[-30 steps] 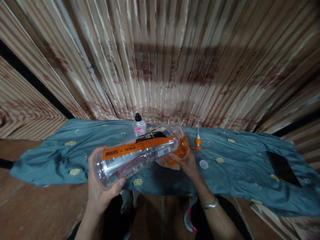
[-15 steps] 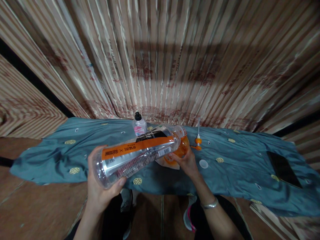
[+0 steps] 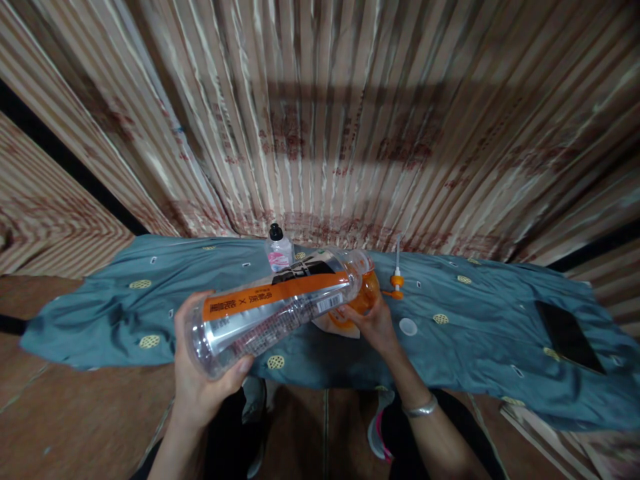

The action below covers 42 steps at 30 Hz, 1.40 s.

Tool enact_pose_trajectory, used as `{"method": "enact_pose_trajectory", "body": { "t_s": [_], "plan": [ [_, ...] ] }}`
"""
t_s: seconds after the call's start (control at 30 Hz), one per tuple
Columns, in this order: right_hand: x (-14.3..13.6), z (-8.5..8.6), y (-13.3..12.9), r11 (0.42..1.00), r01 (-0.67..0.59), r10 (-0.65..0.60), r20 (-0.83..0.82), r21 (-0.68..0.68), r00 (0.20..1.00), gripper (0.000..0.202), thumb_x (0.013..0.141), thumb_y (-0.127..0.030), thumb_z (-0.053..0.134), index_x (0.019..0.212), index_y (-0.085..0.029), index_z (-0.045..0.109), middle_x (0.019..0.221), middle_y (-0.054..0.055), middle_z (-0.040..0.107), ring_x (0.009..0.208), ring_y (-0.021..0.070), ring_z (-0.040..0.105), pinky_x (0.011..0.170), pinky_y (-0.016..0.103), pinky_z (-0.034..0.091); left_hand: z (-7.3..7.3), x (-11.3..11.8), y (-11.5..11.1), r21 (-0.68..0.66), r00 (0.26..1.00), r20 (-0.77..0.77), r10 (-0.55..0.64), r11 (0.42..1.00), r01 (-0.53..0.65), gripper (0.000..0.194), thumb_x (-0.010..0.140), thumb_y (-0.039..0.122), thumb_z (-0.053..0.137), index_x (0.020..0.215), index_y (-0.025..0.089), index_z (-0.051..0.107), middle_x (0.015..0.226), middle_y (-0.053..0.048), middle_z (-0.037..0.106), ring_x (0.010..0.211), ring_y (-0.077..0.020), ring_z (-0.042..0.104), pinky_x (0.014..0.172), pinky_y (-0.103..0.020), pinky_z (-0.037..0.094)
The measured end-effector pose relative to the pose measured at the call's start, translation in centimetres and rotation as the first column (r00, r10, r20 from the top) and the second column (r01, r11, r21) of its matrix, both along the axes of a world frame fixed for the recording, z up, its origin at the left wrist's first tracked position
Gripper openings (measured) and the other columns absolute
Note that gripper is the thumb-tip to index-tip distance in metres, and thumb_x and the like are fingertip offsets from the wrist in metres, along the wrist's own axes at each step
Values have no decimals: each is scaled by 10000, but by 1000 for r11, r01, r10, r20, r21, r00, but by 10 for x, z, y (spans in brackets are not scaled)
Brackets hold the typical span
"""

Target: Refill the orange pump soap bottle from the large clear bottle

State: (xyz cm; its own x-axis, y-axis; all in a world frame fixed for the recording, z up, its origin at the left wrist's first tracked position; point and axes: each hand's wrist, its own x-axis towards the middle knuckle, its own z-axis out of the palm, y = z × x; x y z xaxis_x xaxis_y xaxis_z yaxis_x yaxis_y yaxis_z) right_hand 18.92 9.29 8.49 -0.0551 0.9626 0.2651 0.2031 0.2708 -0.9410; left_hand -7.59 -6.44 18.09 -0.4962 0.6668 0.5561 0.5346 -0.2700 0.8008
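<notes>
A large clear bottle [image 3: 275, 307] with an orange and silver label is tilted, its base toward the lower left and its mouth at the upper right. My left hand [image 3: 203, 373] grips it around the base. Its mouth is at the top of an orange see-through bottle [image 3: 369, 293], which my right hand [image 3: 373, 323] holds on the cloth. Any liquid passing between them is too small to tell. Under the orange bottle lies a pale piece [image 3: 333, 328], partly hidden. Right of it is an orange pump top [image 3: 397, 283] with its tube pointing away, and nearer me a round whitish disc [image 3: 408, 327].
A small clear bottle with a black cap [image 3: 279, 250] stands behind the large bottle. A dark flat phone-like object [image 3: 569, 337] lies at the right of the teal cloth [image 3: 480, 333]. Striped curtains [image 3: 320, 120] hang behind the cloth's far edge.
</notes>
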Motion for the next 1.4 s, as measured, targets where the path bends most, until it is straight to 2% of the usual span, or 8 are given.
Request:
{"method": "enact_pose_trajectory", "body": {
  "t_s": [0.17, 0.47, 0.67, 1.0, 1.2, 1.4],
  "plan": [
    [0, 1, 0, 1000, 0, 0, -4, -2, 1000, 796, 715, -519, 941, 1394, -212, 662, 1277, 123, 824, 1208, 370, 779, 1099, 554, 619, 1, 0, 0, 50, 997, -77, -5, 999, 9, 784, 695, 588, 886, 1344, 246, 608, 1256, -132, 670, 1087, -342, 715, 896, -477, 615],
    [-1, 2, 1, 999, 14, -13, 10, -31, 1000, 854, 681, -542, 954, 1399, -190, 654, 1280, 150, 816, 1274, 404, 749, 1127, 575, 595, 5, 1, -2, 32, 998, -60, 17, 999, -15, 789, 669, 594, 887, 1320, 250, 604, 1258, -139, 660, 1095, -366, 712, 904, -511, 628],
    [-2, 4, 0, 999, 11, -11, -8, -36, 1000, 765, 699, -510, 932, 1355, -217, 669, 1242, 125, 831, 1184, 374, 790, 1083, 559, 624, 5, 2, -1, 29, 998, -64, 9, 1000, -7, 793, 648, 565, 904, 1315, 260, 604, 1259, -130, 659, 1094, -366, 714, 908, -509, 629],
    [-1, 3, 0, 998, 14, -14, -2, -54, 1000, 752, 687, -497, 943, 1336, -217, 684, 1226, 124, 835, 1144, 369, 803, 1042, 543, 647, 7, 5, 1, 8, 999, -19, 44, 999, -44, 812, 608, 590, 902, 1287, 265, 598, 1224, -111, 651, 1077, -340, 702, 900, -480, 630],
    [0, 5, 0, 999, 7, -7, 8, -42, 1000, 758, 702, -512, 927, 1351, -209, 678, 1265, 133, 825, 1188, 374, 785, 1057, 556, 633, 4, 3, -1, 13, 999, -39, 18, 1000, -18, 814, 640, 574, 905, 1329, 270, 597, 1266, -126, 637, 1106, -361, 690, 945, -518, 622],
    [-1, 1, 1, 1000, 5, -5, 0, -31, 1000, 771, 705, -511, 940, 1361, -212, 669, 1261, 131, 829, 1209, 374, 783, 1084, 545, 627, 5, 3, -2, 25, 998, -65, 19, 1000, -17, 801, 649, 564, 907, 1328, 267, 604, 1285, -125, 634, 1102, -350, 696, 923, -493, 624]
  ]
}}
